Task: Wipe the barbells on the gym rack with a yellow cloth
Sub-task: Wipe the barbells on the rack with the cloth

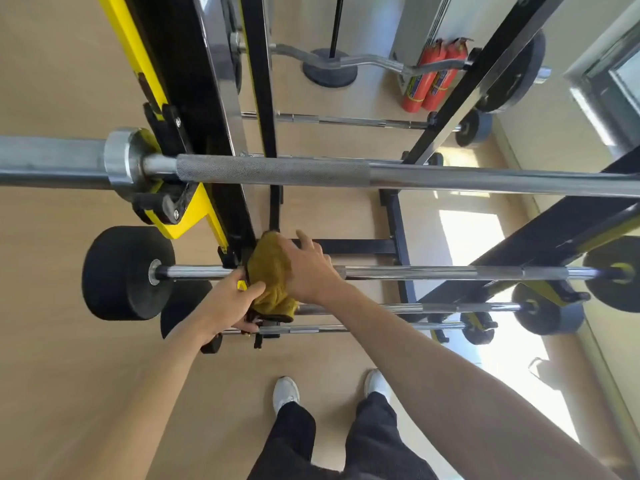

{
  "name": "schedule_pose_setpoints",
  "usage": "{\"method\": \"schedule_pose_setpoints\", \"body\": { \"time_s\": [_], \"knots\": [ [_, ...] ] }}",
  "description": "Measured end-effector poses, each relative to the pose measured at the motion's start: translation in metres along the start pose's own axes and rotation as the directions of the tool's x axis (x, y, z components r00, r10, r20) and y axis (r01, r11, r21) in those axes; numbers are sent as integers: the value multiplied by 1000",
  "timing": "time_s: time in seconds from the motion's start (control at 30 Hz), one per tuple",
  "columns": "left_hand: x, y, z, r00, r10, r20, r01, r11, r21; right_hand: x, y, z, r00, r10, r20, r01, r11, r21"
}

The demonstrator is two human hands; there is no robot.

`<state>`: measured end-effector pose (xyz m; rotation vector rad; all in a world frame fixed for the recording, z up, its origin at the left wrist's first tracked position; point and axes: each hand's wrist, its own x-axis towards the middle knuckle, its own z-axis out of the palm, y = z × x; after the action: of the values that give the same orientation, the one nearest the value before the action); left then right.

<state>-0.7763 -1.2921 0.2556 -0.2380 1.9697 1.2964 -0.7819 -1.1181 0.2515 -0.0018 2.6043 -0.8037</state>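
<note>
**Wiping the middle bar at its left end**

The cloth point(272, 271) was draped over a chrome bar point(433, 273) of the rack point(194, 81), bunched right beside the left upright, with its tail hanging down toward the bar below. The right hand point(310, 268) lay on top of it, fingers spread and fairly straight, pressing the fabric onto the steel. The left hand point(230, 299) was at the cloth's lower left edge, thumb curled over the fabric and seemingly pinching it; its other fingers were mostly hidden, so how they held could not be told. The two hands were close together, both on the cloth.

To do this step well, the cloth would probably need wrapping fully round the bar, not just laid on top, so the underside got cleaned too. A firm squeeze and one long pull rightward toward the far plate point(620, 273) would likely cover the smooth and knurled parts alike; the knurling might call for a twist back and forth. The loose tail risked snagging on the rack hook, so gathering it first seemed wise. The big bar point(311, 171) above and the lower bars point(408, 308) appeared untouched as yet.
</note>
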Motion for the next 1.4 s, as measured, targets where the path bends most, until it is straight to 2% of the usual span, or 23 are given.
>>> {"method": "schedule_pose_setpoints", "body": {
  "time_s": [0.07, 0.13, 0.23, 0.27, 0.33, 0.47, 0.63, 0.7, 0.8, 0.9, 1.0, 1.1, 1.27, 1.4],
  "knots": [
    [2, -3, -2, 997, 37, -73, -22, 980, 198, 9, -1, 20, 991, -36, 129, 70, 959, -275],
    [3, -8, -1, 963, 181, -200, -95, 921, 378, 13, 0, 44, 975, -130, 181, 193, 899, -393],
    [7, -19, 2, 790, 443, -424, -209, 844, 493, 22, -8, 63, 980, -164, 115, 200, 804, -561],
    [11, -23, 4, 736, 487, -471, -213, 826, 521, 28, -14, 65, 982, -165, 91, 187, 783, -593],
    [24, -32, 9, 697, 478, -535, -152, 827, 541, 43, -24, 66, 974, -217, 66, 212, 773, -598],
    [41, -39, 29, 721, 392, -572, 15, 816, 578, 60, -18, 62, 941, -336, 32, 314, 838, -446],
    [43, -49, 46, 755, 397, -521, 130, 688, 714, 54, 1, 62, 934, -354, -49, 290, 831, -475],
    [43, -49, 52, 750, 396, -530, 162, 667, 727, 48, 18, 55, 937, -346, -55, 280, 833, -478],
    [41, -42, 72, 706, 469, -530, 98, 676, 730, 36, 47, 42, 937, -338, -87, 262, 846, -465],
    [42, -32, 102, 712, 583, -393, -61, 608, 792, 25, 72, 33, 950, -286, -122, 204, 870, -449],
    [49, -22, 125, 727, 627, -280, -192, 578, 793, 20, 87, 26, 967, -199, -156, 108, 883, -457],
    [57, -11, 136, 758, 588, -281, -171, 596, 784, 19, 90, 22, 980, -125, -157, 35, 876, -481],
    [65, -2, 149, 758, 575, -308, -134, 599, 789, 13, 104, 10, 984, -127, -123, 51, 870, -490],
    [67, -3, 160, 769, 556, -317, -55, 551, 833, -1, 134, -7, 985, -112, -132, 35, 874, -486]
  ]
}}
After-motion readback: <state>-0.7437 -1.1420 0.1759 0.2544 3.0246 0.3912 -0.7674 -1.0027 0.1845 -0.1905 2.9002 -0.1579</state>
